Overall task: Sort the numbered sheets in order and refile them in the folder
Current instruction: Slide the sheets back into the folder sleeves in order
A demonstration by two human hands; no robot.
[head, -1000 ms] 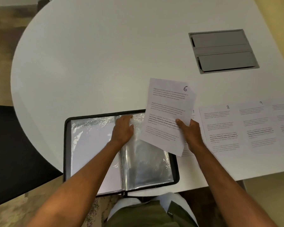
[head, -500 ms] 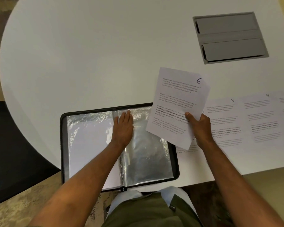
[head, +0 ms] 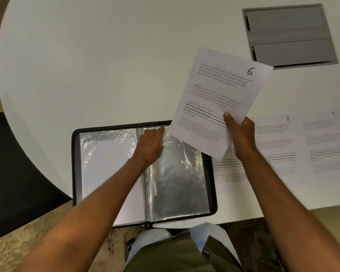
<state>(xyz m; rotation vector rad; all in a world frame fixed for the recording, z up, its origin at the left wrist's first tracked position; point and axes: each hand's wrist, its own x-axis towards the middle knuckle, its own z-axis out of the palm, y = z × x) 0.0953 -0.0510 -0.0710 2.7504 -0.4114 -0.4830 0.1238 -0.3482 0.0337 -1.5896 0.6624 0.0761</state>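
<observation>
fingers of my left hand [head: 149,146] lie straight on the clear sleeve [head: 177,173] by the folder [head: 76,163] spine. up and right of the folder, my right hand [head: 241,136] pinches sheet 6 [head: 218,99], its long axis tilted; i reckon its bottom edge must swing down-left to the sleeve's top.

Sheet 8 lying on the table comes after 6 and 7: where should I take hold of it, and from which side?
Probably by its near edge, coming from the table's front edge. Sheet 8 lies flat on the table, sheet 9 overlaps or abuts its right side, and the right hand holding sheet 6 hangs over its left.
</observation>
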